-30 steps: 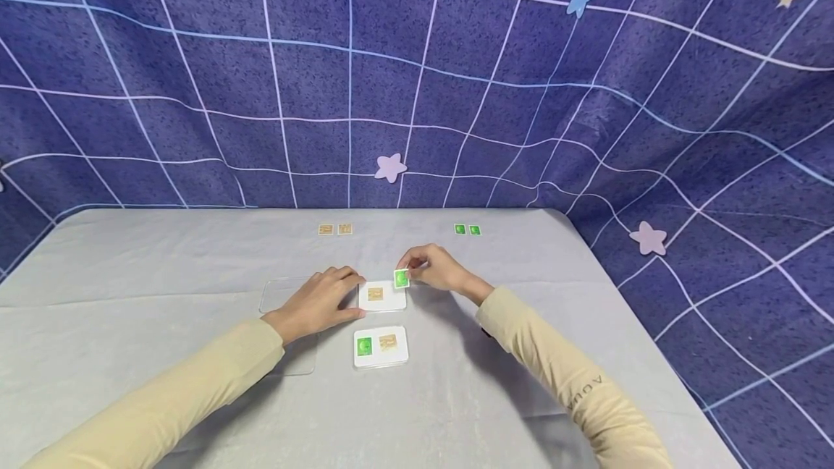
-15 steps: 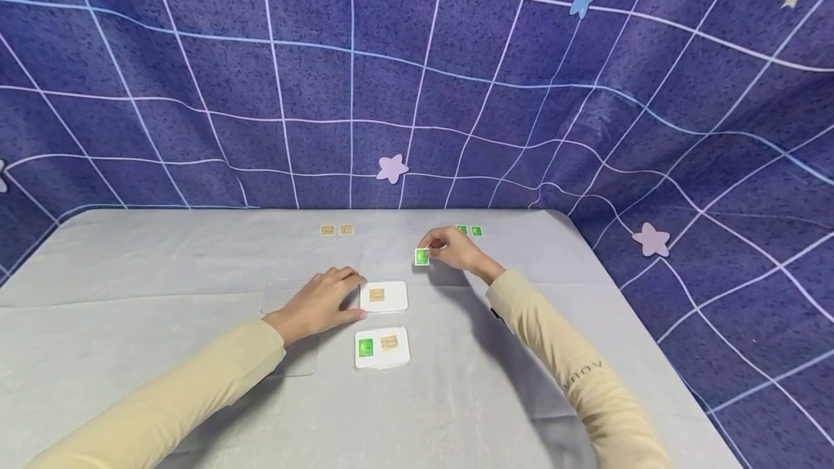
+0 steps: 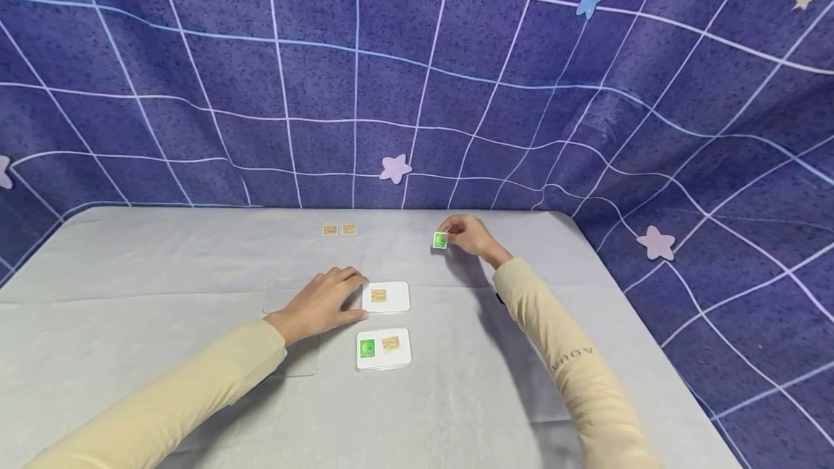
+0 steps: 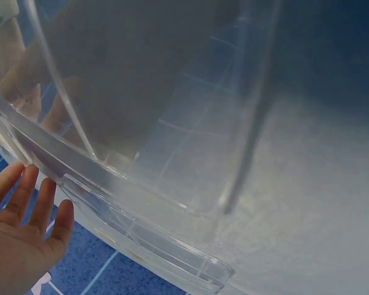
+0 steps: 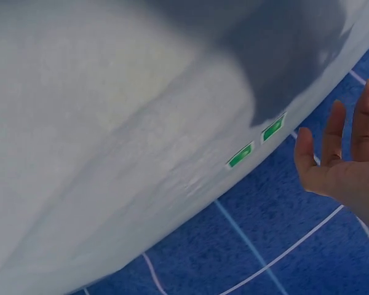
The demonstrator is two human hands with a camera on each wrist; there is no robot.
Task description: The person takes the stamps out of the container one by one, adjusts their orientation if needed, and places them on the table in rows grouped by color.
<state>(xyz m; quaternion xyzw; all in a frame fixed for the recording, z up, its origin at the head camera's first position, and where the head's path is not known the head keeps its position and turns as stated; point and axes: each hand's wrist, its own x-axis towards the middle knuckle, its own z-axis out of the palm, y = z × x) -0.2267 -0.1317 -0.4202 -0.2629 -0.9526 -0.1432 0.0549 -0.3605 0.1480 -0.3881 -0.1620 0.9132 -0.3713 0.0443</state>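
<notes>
My right hand (image 3: 470,236) pinches a small green, white-bordered stamp (image 3: 440,240) over the back right part of the table. My left hand (image 3: 323,301) spans the left side of a flat case with a white insert (image 3: 395,297), thumb and index finger at its left corners. One tan stamp (image 3: 378,296) lies on the insert's left half. Nearer, a second white-insert case (image 3: 384,360) carries a green stamp (image 3: 368,348) and a tan stamp (image 3: 390,344). In the right wrist view, two green stamps (image 5: 240,155) lie near the table edge; my right hand hides them in the head view.
Two tan stamps (image 3: 339,230) lie near the table's back edge. Clear plastic lids lie at the left, one behind my left hand (image 3: 276,294) and another partly under my forearm. A blue curtain (image 3: 313,129) with stars hangs behind and at the right.
My right hand has carried the green stamp from beside the far case back and to the right, now covering the two green stamps in the head view. My left hand stays in place.
</notes>
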